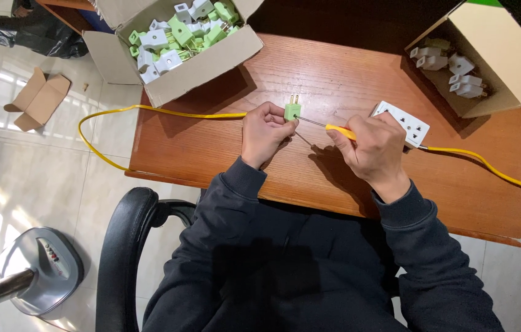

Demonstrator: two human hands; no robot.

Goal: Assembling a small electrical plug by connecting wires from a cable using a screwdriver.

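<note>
Green plug (292, 110), above the wooden table (211, 141), is pinched in the left hand (265, 132); right hand (374, 150) clasps the yellow-handled screwdriver (333, 128). Best kept square to the screw, plug braced firmly.

We look steeply down from our head at the desk (334, 80), fairly near, our lap filling the lower frame.

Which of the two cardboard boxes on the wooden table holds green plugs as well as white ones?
The open cardboard box at the table's far left corner; the cardboard box at the right shows only pale whitish plugs.
</note>
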